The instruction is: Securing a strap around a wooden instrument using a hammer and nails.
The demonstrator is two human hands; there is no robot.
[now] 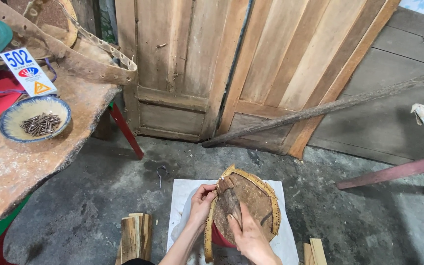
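On one hide disc (251, 201), two hands (226, 216).

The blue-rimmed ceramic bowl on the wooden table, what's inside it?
The blue-rimmed ceramic bowl holds a loose pile of dark metal nails. Its pale inner wall shows around them; the bottom beneath the pile is covered.

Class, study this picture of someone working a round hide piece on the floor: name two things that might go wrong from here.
1. The bowl of nails sits near the table's edge; a knock might spill them.
2. The round hide piece is steadied only by the left hand and right hand; it may slip.
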